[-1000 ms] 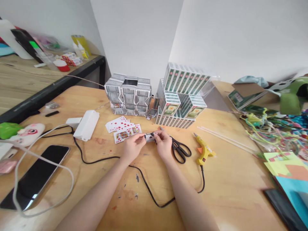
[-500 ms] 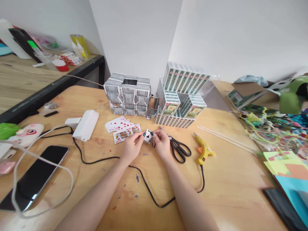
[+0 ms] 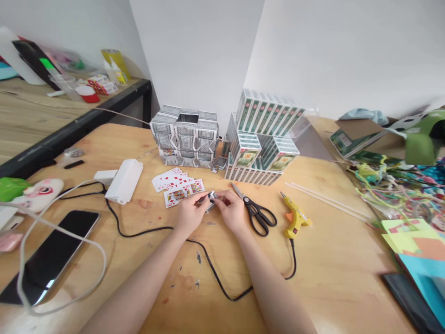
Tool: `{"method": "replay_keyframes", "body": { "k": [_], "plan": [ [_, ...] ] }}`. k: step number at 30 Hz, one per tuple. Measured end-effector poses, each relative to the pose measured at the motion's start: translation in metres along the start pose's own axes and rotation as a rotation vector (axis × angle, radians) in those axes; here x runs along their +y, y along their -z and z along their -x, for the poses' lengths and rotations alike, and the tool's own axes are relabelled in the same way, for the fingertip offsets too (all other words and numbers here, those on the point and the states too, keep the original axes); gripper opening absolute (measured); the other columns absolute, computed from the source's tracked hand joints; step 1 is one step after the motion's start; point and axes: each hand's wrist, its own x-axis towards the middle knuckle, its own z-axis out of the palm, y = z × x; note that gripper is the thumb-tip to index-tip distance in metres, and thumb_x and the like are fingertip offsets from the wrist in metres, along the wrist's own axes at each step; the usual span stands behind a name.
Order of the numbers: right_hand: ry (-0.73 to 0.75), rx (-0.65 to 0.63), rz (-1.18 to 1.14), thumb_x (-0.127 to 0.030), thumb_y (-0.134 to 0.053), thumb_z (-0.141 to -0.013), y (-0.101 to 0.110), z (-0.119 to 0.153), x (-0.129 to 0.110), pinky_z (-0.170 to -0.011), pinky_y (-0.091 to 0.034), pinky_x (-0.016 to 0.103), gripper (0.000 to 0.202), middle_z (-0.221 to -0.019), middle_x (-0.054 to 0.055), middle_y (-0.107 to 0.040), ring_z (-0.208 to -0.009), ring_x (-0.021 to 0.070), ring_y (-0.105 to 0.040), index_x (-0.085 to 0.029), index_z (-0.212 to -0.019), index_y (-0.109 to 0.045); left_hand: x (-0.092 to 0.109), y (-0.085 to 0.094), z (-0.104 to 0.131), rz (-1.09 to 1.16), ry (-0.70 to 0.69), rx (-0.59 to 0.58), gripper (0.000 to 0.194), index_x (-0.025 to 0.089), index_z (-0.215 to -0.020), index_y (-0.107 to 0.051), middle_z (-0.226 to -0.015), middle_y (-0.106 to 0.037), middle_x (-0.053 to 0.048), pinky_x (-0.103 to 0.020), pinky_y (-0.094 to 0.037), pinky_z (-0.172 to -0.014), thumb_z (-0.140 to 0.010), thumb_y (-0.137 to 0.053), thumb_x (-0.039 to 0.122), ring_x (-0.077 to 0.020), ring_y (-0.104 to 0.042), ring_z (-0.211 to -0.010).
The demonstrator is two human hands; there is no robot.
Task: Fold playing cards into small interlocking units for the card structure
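Between my fingertips is a small folded playing card [image 3: 212, 202], pinched from the left by my left hand [image 3: 192, 211] and from the right by my right hand [image 3: 231, 209]. The fingers cover much of it. Just beyond my left hand lie loose playing cards [image 3: 175, 181], several of them diamonds, face up on the table. Black-handled scissors [image 3: 259, 215] rest beside my right hand, their tips pointing away from me. Farther right is a yellow glue gun [image 3: 295, 217]. Behind the cards stands a hollow grey structure built of folded cards [image 3: 186, 137].
Green card boxes [image 3: 259, 139] are stacked at the back. A black cable [image 3: 212, 269] crosses the table beneath my forearms. White glue sticks [image 3: 327, 202] lie right. At left are a white power adapter [image 3: 124, 181] and a phone [image 3: 52, 255]; coloured paper [image 3: 417, 250] lies at the right edge.
The card between my hands has been turned, so its club face no longer shows as before. My fingers have shifted closer together over it, and the scissors' tips are now uncovered.
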Motion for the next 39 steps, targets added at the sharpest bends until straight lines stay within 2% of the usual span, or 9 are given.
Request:
{"method": "replay_keyframes", "body": {
  "k": [6,12,15,17,21,26,29,39],
  "plan": [
    [-0.044,0.041,0.007,-0.028,-0.060,-0.072,0.000,0.000,0.004,-0.056,-0.042,0.026,0.010,-0.070,0.001,-0.060,-0.057,0.0126,-0.049,-0.019,-0.074,-0.065,-0.001,-0.002,0.002,-0.009,-0.002,-0.028,0.024,0.018,-0.093,-0.068,-0.078,-0.071,-0.003,-0.023,-0.052,-0.061,-0.077,-0.053,0.027,-0.0140,-0.065,-0.064],
    [0.001,0.009,-0.073,-0.023,-0.057,-0.075,0.001,-0.001,-0.002,-0.060,-0.045,0.027,0.019,-0.080,0.003,-0.060,-0.066,0.0141,-0.054,-0.022,-0.091,-0.068,-0.004,-0.004,0.003,0.022,0.017,-0.059,0.028,0.019,-0.097,-0.067,-0.082,-0.071,-0.003,-0.023,-0.053,-0.062,-0.074,-0.053,0.019,-0.0144,-0.065,-0.067],
    [0.030,0.024,-0.084,-0.022,-0.057,-0.075,0.002,-0.001,-0.006,-0.062,-0.045,0.028,0.017,-0.083,0.004,-0.061,-0.071,0.0155,-0.055,-0.022,-0.087,-0.068,-0.002,-0.005,0.004,0.007,0.022,-0.075,0.031,0.019,-0.100,-0.066,-0.082,-0.071,-0.002,-0.023,-0.053,-0.062,-0.073,-0.052,0.016,-0.0140,-0.065,-0.066],
    [0.027,0.049,-0.073,-0.024,-0.058,-0.075,0.002,-0.001,-0.006,-0.059,-0.044,0.027,0.013,-0.081,0.004,-0.061,-0.066,0.0145,-0.053,-0.022,-0.083,-0.068,0.000,-0.006,0.004,0.019,0.015,-0.077,0.031,0.020,-0.100,-0.065,-0.086,-0.070,-0.003,-0.024,-0.053,-0.066,-0.074,-0.050,0.015,-0.0144,-0.065,-0.072],
    [0.011,0.092,-0.082,-0.026,-0.058,-0.075,0.002,0.000,-0.004,-0.055,-0.041,0.026,0.009,-0.073,0.001,-0.059,-0.056,0.0118,-0.047,-0.020,-0.078,-0.064,0.004,-0.007,0.003,0.130,0.036,-0.055,0.023,0.019,-0.097,-0.062,-0.094,-0.068,-0.004,-0.026,-0.052,-0.076,-0.076,-0.051,0.021,-0.0152,-0.064,-0.082],
    [-0.072,0.050,-0.158,-0.031,-0.054,-0.077,0.000,0.002,-0.003,-0.049,-0.040,0.023,0.012,-0.064,-0.002,-0.053,-0.052,0.0107,-0.047,-0.019,-0.080,-0.055,0.003,-0.005,0.000,0.251,0.110,-0.005,0.020,0.017,-0.090,-0.058,-0.082,-0.066,-0.003,-0.025,-0.053,-0.071,-0.076,-0.056,0.031,-0.0141,-0.064,-0.073],
    [-0.078,0.025,-0.146,-0.031,-0.053,-0.077,-0.001,0.004,-0.004,-0.051,-0.042,0.023,0.014,-0.066,-0.001,-0.055,-0.054,0.0109,-0.050,-0.019,-0.083,-0.054,0.003,-0.003,0.000,0.158,0.087,0.036,0.018,0.017,-0.087,-0.060,-0.079,-0.066,-0.002,-0.024,-0.052,-0.069,-0.076,-0.055,0.031,-0.0133,-0.063,-0.070],
    [-0.020,0.072,-0.040,-0.031,-0.056,-0.076,-0.003,0.005,0.000,-0.056,-0.050,0.025,0.013,-0.067,0.001,-0.061,-0.057,0.0131,-0.058,-0.019,-0.080,-0.057,0.002,-0.001,0.000,-0.190,-0.167,0.153,0.018,0.018,-0.085,-0.067,-0.074,-0.069,-0.002,-0.024,-0.050,-0.065,-0.073,-0.053,0.021,-0.0142,-0.063,-0.065]
  ]
}}
